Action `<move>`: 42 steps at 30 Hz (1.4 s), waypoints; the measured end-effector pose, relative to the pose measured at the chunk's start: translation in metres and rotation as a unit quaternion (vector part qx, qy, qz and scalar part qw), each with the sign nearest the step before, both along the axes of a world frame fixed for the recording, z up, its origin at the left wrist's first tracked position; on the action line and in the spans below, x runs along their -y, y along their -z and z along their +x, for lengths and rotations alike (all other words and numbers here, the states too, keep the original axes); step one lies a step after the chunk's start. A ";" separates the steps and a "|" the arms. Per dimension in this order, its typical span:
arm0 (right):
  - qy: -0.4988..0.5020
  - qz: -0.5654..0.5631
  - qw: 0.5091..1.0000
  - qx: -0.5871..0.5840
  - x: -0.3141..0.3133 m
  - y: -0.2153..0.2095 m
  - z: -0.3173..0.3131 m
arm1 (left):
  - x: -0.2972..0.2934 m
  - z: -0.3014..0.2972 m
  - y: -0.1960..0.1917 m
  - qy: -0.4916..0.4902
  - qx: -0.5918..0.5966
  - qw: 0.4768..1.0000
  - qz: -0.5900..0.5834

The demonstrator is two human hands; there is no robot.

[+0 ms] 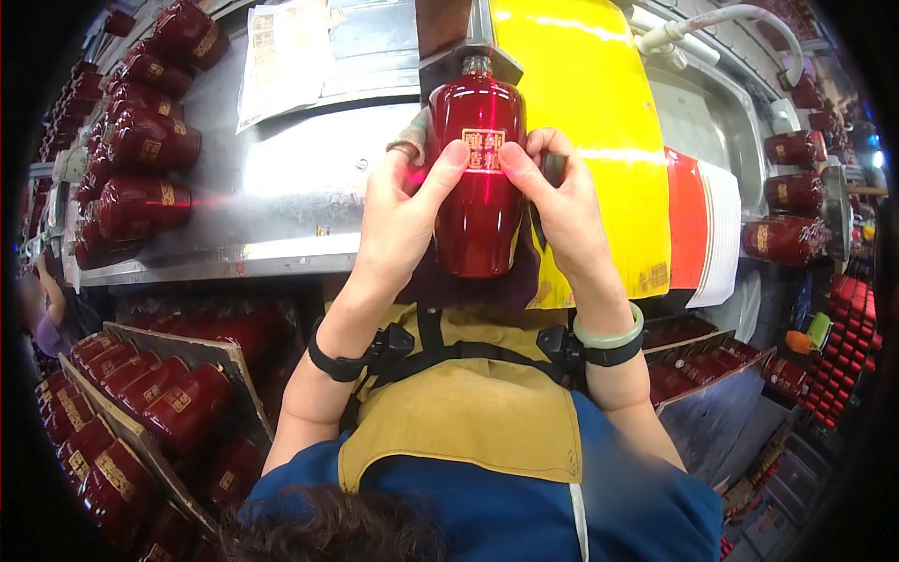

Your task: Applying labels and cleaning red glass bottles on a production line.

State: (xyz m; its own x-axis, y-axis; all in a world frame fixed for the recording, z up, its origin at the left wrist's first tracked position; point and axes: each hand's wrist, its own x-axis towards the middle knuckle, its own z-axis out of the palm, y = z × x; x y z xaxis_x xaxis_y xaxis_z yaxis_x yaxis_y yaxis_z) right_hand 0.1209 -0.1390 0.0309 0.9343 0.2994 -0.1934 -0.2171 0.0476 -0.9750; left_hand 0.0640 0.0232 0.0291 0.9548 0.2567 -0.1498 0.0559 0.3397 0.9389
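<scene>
A glossy dark red bottle [478,229] with a clear neck lies before me, its neck pointing away toward a dark holder [510,66]. On its front sits a square gold label [485,150], and a red light line crosses the bottle at the label's lower edge. My left hand [403,192] grips the bottle's left side, its thumb pressing by the label's left edge; a fingertip wears a grey cover. My right hand [567,192] holds the other side, thumb at the label's right edge. The fingers behind the bottle are partly hidden.
Several red bottles [150,140] stand at the left of the metal table [290,178], near printed label sheets [286,56]. A yellow sheet [599,140] covers the right part, beside a metal sink [712,103]. Crates of red bottles [187,407] flank me below.
</scene>
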 end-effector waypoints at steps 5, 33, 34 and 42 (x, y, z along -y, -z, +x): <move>0.015 0.015 0.999 0.034 0.019 -0.015 0.000 | -0.003 -0.003 -0.005 0.031 0.003 0.995 -0.096; 0.018 -0.180 0.959 0.218 0.001 -0.036 -0.040 | 0.004 -0.002 0.003 0.002 0.030 0.999 0.015; 0.018 -0.180 0.960 0.215 0.000 -0.037 -0.040 | 0.004 -0.002 0.003 0.001 0.042 0.999 0.011; 0.011 -0.183 0.957 0.224 0.001 -0.034 -0.037 | 0.003 -0.003 0.004 0.008 0.021 1.000 0.022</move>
State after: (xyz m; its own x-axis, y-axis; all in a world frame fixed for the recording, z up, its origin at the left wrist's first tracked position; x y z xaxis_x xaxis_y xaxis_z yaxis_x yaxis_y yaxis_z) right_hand 0.0838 -0.1400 0.0651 0.9532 0.2677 0.1405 0.2243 -0.3144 -0.9224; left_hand 0.0608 0.0203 0.0252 0.9640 0.2468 -0.0993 0.0220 0.2983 0.9542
